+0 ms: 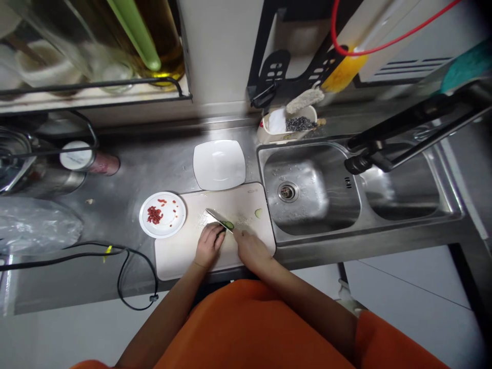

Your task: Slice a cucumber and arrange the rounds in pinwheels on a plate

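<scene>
My right hand (252, 251) is wrapped round the handle of a kitchen knife (217, 218), whose blade points up and to the left across a pale cutting board (184, 261). Against the blade lies a slice of cucumber (229, 225). My left hand (208, 244) presses with curled fingers on a dark green piece of cucumber beside the blade, mostly hidden under the fingers. A pale green end piece (258, 212) lies alone near the board's right edge. On the board's upper left corner rests a round white plate (180, 214) with small red bits.
An empty white square dish (219, 164) stands behind the board. To the right is a steel double sink (311, 187) with a black faucet (361, 161). A black cable (123, 277), a plastic bag (38, 225) and a pink can (104, 163) are on the left.
</scene>
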The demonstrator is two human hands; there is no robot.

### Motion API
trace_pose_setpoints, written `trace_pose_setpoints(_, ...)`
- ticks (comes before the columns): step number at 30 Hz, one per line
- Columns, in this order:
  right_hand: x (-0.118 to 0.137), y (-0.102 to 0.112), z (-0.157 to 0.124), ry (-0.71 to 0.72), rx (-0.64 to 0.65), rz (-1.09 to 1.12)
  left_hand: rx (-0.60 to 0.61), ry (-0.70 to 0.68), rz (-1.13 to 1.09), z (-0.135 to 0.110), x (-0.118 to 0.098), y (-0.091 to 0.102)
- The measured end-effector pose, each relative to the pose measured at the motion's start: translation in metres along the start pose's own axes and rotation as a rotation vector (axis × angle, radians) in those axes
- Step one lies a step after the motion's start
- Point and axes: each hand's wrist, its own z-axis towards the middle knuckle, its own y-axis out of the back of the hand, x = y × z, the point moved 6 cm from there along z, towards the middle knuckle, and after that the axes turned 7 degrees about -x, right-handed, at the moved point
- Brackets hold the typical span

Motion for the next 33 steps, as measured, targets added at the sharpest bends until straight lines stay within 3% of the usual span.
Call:
trace_pose_setpoints(6,-0.019,0.012,-0.008,-0.084,0.034,0.064,0.017,0.006,-0.008,0.001,-0.001,0.000)
trace_pose_setpoints(11,-0.013,0.012,-0.025,-0.019,0.005,-0.031,0.013,0.021,0.004,0.000,0.001,0.001)
trace_pose_setpoints(18,-0.008,0.010,-0.040,-0.007,0.077,-0.053,0.007,0.018,0.053,-0.003,0.003,0.001)
trace_pose_setpoints(33,-0.009,0.008,-0.042,-0.028,0.136,-0.002,-0.020,0.017,0.052,-0.002,0.001,0.002)
